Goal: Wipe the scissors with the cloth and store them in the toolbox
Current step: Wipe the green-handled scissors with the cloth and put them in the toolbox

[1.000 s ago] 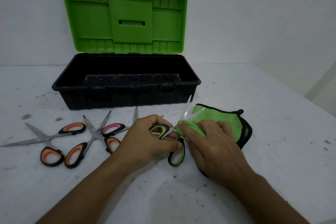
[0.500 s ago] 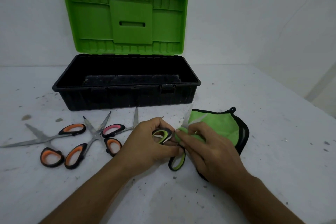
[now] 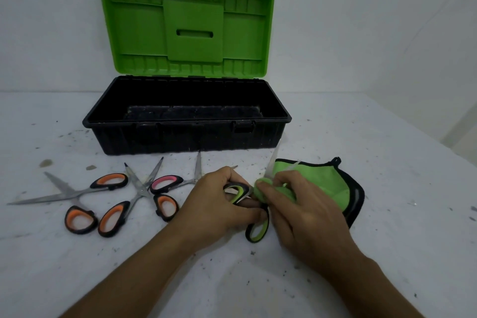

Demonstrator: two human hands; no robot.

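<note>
The left hand [image 3: 219,204] hides part of the green-handled scissors' [image 3: 256,231] upper loop, and their blades are blurred against the cloth [image 3: 325,183]. Both forearms are cut off by the bottom edge. The right hand [image 3: 304,217] covers the cloth's near part.

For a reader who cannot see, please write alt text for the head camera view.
Two bare hands wipe green-handled scissors: the left hand holds the handles, the right hand presses a green cloth on the blades. Three more scissors lie open at left on the white table, before an open black toolbox with a raised green lid.
</note>
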